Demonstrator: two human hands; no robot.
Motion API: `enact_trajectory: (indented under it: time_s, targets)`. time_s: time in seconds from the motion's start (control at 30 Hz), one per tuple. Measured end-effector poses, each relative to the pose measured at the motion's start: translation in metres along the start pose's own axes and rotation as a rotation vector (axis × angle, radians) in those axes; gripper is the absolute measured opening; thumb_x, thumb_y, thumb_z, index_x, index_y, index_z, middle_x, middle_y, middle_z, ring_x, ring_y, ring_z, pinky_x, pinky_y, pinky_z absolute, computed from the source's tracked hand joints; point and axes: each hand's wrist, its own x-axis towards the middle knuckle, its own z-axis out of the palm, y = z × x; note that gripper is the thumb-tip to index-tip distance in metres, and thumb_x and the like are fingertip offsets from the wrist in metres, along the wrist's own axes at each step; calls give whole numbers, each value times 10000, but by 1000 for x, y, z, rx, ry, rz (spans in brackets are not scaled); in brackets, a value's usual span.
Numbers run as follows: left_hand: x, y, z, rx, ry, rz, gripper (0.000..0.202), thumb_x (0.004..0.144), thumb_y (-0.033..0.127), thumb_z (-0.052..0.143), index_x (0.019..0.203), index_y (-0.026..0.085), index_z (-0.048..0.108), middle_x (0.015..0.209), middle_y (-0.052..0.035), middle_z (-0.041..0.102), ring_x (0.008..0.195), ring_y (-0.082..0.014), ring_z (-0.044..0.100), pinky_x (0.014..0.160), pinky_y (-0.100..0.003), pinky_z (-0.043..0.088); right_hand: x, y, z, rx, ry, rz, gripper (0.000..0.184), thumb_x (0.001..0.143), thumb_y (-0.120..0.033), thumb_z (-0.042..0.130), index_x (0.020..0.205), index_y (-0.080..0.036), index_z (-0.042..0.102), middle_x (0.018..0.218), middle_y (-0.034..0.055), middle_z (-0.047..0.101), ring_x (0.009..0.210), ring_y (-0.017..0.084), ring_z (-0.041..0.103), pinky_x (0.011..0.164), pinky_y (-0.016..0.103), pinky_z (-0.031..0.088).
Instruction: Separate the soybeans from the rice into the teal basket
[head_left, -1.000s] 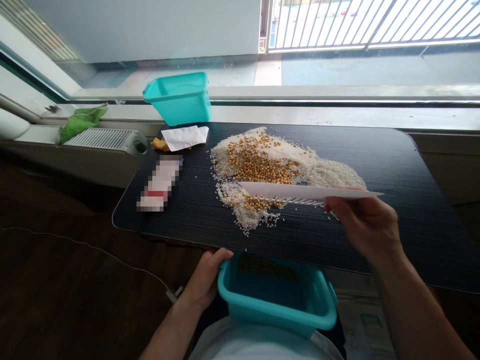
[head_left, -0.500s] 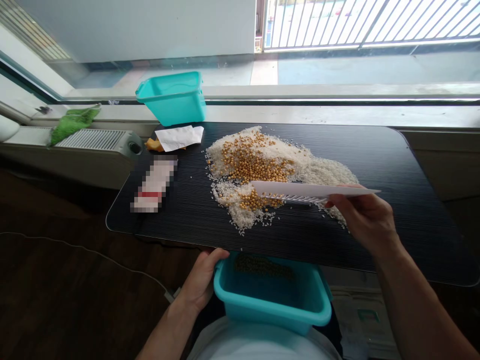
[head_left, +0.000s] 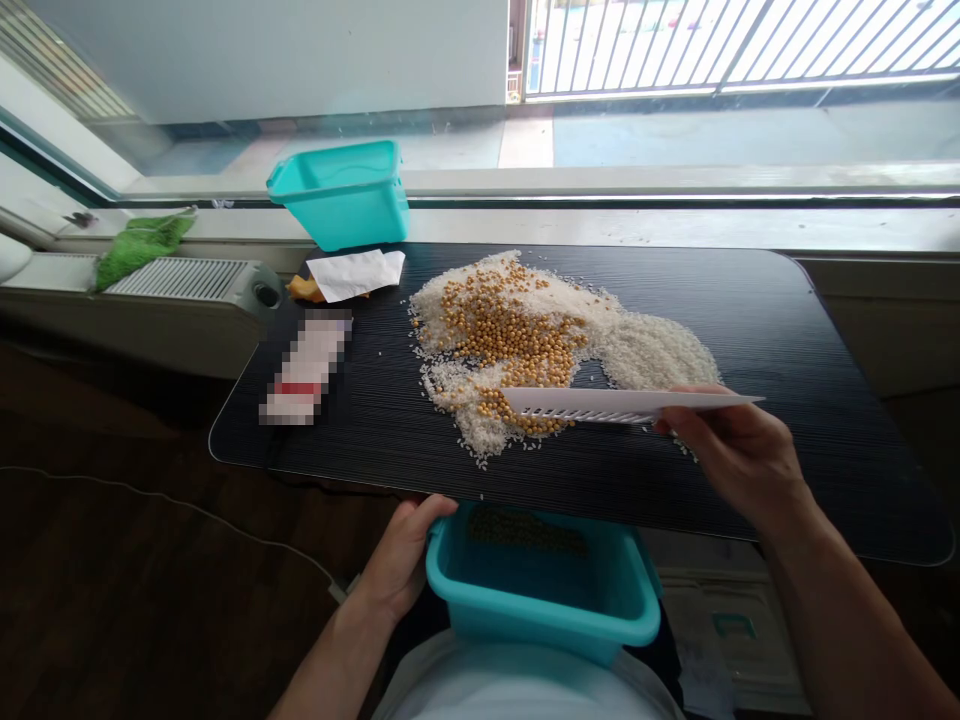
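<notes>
My right hand [head_left: 739, 440] is closed on the right end of a long white flat strip [head_left: 592, 402], seen nearly edge-on. A slanted striped pattern shows along its lower side, and I cannot make out its exact kind. The strip's left end meets yellow peas or soybeans [head_left: 517, 335] lying over a spread of white rice [head_left: 660, 352] on the dark table. Below the table's front edge, my left hand [head_left: 409, 550] grips the left rim of a turquoise plastic bin [head_left: 544, 610]. Small dark greenish grains [head_left: 525, 530] lie inside it, in shadow.
Another turquoise bin [head_left: 341, 195] stands on the sill behind the table [head_left: 810, 400]. White paper [head_left: 356, 275] over something yellow and a blurred-out packet [head_left: 306, 365] lie at the left. A green cloth [head_left: 146, 245] rests on the radiator [head_left: 187, 280]. A cable [head_left: 187, 507] crosses the floor.
My right hand has drawn the white strip toward the table's front edge, bringing some yellow peas or soybeans nearer. My left hand and the bin have hardly moved.
</notes>
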Motion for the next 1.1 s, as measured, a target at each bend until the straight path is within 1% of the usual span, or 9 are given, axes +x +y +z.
enact_trajectory:
  time_s: [0.17, 0.33, 0.4, 0.5, 0.67, 0.83, 0.93, 1.03, 1.1]
  targets:
    - [-1, 0, 0, 3, -5, 2, 205, 534, 303, 846, 621, 155, 734, 572, -17, 679, 546, -157, 585, 599, -268, 510, -6, -2, 0, -29, -19, -18, 308, 789, -537, 799, 870, -241, 783, 680, 6, 692, 624, 175, 642, 616, 309, 569]
    - [0, 0, 0, 20, 22, -7, 212, 521, 306, 842, 591, 150, 717, 551, -13, 658, 528, -144, 562, 565, -256, 489, -10, -7, 2, -65, -69, 0, 346, 768, -607, 792, 864, -274, 781, 805, 42, 761, 625, 200, 640, 627, 358, 585]
    - [0, 0, 0, 22, 20, -5, 212, 517, 307, 843, 588, 153, 715, 543, -12, 651, 547, -157, 584, 574, -260, 494, -13, -13, 3, -73, -39, 12, 301, 787, -564, 791, 870, -275, 780, 849, 43, 774, 647, 198, 642, 667, 363, 582]
    - [0, 0, 0, 24, 18, 0, 220, 516, 313, 840, 604, 147, 726, 564, -19, 667, 559, -162, 599, 586, -266, 501, -20, -22, -1, -56, 66, -5, 235, 810, -482, 788, 867, -254, 770, 828, 29, 763, 681, 187, 654, 687, 346, 569]
    - [2, -2, -1, 12, 16, 4, 204, 533, 303, 828, 614, 146, 724, 572, -10, 657, 555, -149, 587, 600, -267, 510, -32, -21, -32, -164, 174, 66, 272, 719, -473, 851, 853, -249, 779, 719, 22, 732, 647, 213, 677, 651, 365, 578]
    - [4, -4, -4, 17, 20, -30, 223, 550, 314, 831, 563, 142, 689, 539, 6, 605, 506, -115, 524, 534, -239, 460, -41, -9, -66, -271, 253, 148, 278, 667, -506, 865, 803, -270, 805, 671, 30, 725, 625, 238, 686, 627, 377, 585]
    - [4, -5, -6, 18, 22, -34, 256, 568, 317, 831, 512, 153, 641, 509, 24, 552, 484, -97, 482, 516, -229, 442, -48, -9, -74, -293, 201, 195, 281, 650, -524, 872, 769, -277, 811, 661, 33, 725, 621, 248, 692, 607, 373, 596]
    - [5, -7, -8, 12, 0, -33, 264, 590, 311, 826, 505, 157, 630, 520, 21, 554, 492, -97, 484, 518, -228, 442, -56, -15, -73, -255, 91, 230, 344, 633, -577, 884, 807, -285, 825, 692, 34, 747, 591, 234, 696, 576, 341, 616]
    - [5, -8, -8, 8, -5, -30, 256, 600, 305, 827, 513, 157, 637, 516, 25, 548, 486, -94, 475, 514, -227, 441, -59, -20, -68, -238, -5, 208, 363, 672, -618, 855, 822, -289, 834, 762, 45, 776, 600, 219, 702, 593, 323, 628]
